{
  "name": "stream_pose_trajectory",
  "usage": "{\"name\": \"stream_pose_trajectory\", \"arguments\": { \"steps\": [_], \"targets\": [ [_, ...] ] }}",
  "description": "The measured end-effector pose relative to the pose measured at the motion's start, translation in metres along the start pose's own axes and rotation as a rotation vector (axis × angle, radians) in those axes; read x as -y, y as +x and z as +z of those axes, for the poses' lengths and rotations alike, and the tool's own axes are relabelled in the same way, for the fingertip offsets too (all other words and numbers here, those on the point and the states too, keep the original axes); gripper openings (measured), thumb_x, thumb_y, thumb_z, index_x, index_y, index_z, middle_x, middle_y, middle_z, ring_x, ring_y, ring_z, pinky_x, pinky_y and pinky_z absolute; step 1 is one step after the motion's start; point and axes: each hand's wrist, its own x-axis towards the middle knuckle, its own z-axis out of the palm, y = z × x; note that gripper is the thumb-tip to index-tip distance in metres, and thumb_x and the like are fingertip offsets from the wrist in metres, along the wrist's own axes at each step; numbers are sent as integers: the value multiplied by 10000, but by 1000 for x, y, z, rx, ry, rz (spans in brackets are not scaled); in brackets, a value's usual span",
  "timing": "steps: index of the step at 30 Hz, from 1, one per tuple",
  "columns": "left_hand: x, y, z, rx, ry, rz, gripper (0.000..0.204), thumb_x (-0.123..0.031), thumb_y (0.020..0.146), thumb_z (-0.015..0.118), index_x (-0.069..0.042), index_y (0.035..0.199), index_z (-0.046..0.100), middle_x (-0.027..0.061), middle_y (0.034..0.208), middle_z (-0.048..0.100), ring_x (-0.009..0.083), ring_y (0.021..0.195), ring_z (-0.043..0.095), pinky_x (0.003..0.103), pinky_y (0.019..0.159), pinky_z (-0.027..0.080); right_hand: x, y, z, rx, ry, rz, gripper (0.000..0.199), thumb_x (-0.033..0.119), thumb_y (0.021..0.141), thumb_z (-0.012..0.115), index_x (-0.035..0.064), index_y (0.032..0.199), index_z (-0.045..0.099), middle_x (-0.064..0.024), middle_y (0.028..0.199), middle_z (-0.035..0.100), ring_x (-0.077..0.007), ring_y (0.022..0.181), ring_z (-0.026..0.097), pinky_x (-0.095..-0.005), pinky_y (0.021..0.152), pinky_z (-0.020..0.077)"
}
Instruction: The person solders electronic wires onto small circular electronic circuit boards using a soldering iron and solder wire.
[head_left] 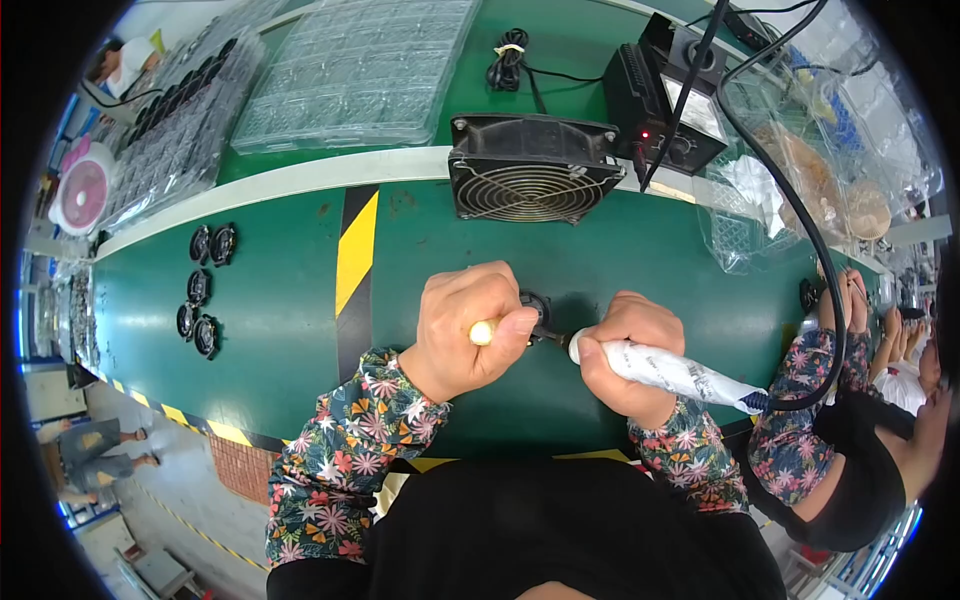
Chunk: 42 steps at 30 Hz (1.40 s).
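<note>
My left hand (470,328) is closed around a slim tool whose round pale yellow end (482,333) pokes out near the thumb; the rest of it is hidden in the fist. In my right hand (632,350) is a soldering iron (680,373), its thick handle wrapped in white and a black cable leaving its back end. The iron's narrow front points left, at a small round black part (538,308) on the green bench. My left fist covers some of that part, so I cannot tell whether either tool touches it.
Several black round parts (203,290) lie at the left. A square black fan (535,168) stands beyond my hands, with a black power box (665,95) behind it to the right. Clear plastic trays (350,75) fill the back. A co-worker's sleeved arm (800,410) is close on the right.
</note>
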Motion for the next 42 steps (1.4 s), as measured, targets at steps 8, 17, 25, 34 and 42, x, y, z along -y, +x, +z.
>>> {"name": "stream_pose_trajectory", "arguments": {
  "steps": [8, 17, 25, 34, 42],
  "targets": [
    [1, 0, 3, -4, 2, 8, 314, -202, 884, 483, -35, 618, 477, 82, 571, 543, 180, 464, 510, 274, 428, 385, -3, -2, 0, 39, -14, -74, 134, 29, 673, 657, 47, 647, 527, -53, 543, 503, -198, 453, 455, -301, 459, 354],
    [-4, -2, -1, -2, -22, 43, 225, -155, 813, 599, -47, 652, 486, 70, 596, 508, 230, 504, 508, 305, 461, 392, -3, -5, -1, -5, -48, -116, 131, 20, 685, 642, 43, 655, 517, -53, 544, 495, -185, 467, 450, -297, 457, 345],
    [-11, -18, -23, 110, 412, 165, 151, -135, 799, 635, -26, 901, 610, 87, 741, 573, 250, 645, 571, 343, 588, 469, -7, -8, -14, -212, -23, -25, 152, -7, 665, 654, 56, 649, 517, -44, 556, 523, -186, 486, 495, -297, 482, 389],
    [-11, -31, -3, 488, 675, 14, 294, -184, 747, 682, -113, 1029, 642, 39, 765, 505, 202, 566, 553, 315, 529, 475, -2, -7, -12, -212, -72, 28, 129, 9, 684, 665, 53, 660, 547, -44, 587, 552, -205, 513, 525, -307, 503, 415],
    [-8, -32, -4, 453, 652, 43, 254, -172, 744, 685, -112, 989, 662, 33, 772, 516, 190, 549, 546, 306, 516, 468, -10, -10, -13, -211, -66, -10, 124, 8, 713, 645, 32, 685, 527, -51, 606, 535, -154, 520, 489, -276, 491, 383]
  ]
}}
